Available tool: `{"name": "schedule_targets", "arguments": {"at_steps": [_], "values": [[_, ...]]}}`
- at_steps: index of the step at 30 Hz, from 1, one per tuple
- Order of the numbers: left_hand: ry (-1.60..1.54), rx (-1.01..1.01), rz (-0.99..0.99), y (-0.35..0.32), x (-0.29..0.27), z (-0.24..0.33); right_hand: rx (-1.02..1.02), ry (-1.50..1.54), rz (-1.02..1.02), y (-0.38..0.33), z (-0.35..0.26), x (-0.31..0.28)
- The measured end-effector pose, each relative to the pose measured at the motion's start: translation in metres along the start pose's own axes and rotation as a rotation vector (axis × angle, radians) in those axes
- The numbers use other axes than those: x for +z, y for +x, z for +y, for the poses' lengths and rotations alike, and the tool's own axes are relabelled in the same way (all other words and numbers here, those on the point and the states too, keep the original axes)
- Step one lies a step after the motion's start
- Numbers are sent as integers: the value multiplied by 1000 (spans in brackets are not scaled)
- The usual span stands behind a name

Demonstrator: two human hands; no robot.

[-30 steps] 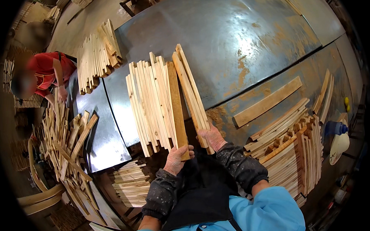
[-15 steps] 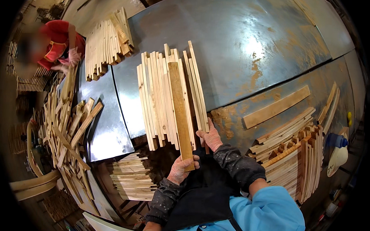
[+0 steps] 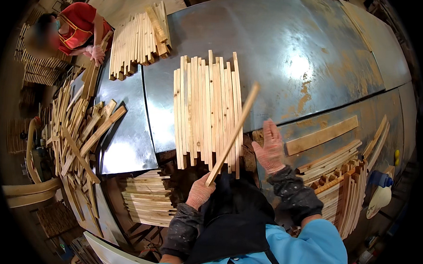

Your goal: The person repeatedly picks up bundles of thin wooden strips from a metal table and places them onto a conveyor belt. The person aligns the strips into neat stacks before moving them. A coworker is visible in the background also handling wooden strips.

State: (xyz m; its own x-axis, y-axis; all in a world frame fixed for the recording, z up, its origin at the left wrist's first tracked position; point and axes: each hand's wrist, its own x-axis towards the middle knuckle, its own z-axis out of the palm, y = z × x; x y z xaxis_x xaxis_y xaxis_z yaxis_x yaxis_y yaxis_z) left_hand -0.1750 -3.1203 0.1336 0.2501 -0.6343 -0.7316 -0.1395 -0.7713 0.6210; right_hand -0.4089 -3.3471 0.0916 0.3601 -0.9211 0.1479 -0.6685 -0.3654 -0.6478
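Observation:
A row of several pale wooden slats (image 3: 206, 113) lies side by side on the grey metal table (image 3: 288, 55) in front of me. My left hand (image 3: 200, 193), in a pink knit glove, grips the near end of one wooden stick (image 3: 233, 132) that slants up and to the right above the row. My right hand (image 3: 269, 148), also gloved, is raised with its fingers spread just right of the row and holds nothing.
A person in red (image 3: 80, 27) handles another stack of slats (image 3: 138, 38) at the far left. Loose offcuts (image 3: 78, 132) are heaped at the left, stacked slats (image 3: 146, 199) sit below the table edge, and more slats and boards (image 3: 340, 169) lie at the right.
Both hands let go of the row of slats, which now lies flat. My left hand has lifted one stick from it and my right hand has opened and pulled to the right.

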Motion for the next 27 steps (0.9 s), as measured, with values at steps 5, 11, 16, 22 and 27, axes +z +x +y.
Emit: {"name": "schedule_targets", "arguments": {"at_steps": [5,11,16,22,27], "values": [[380,170,-159,11,-32,26,-425,-418,-413,34,-27,-51],[-490,269,295,46,-106,81,-113,-357,-418,39,5,-49],[-56,174,497,121,-155,22,529,74,-303,60,-9,-27],[494,92,457,202,-175,10,707,59,-182,68,31,74],[938,440,606,264,-184,-44,583,239,-440,94,17,102]]}}
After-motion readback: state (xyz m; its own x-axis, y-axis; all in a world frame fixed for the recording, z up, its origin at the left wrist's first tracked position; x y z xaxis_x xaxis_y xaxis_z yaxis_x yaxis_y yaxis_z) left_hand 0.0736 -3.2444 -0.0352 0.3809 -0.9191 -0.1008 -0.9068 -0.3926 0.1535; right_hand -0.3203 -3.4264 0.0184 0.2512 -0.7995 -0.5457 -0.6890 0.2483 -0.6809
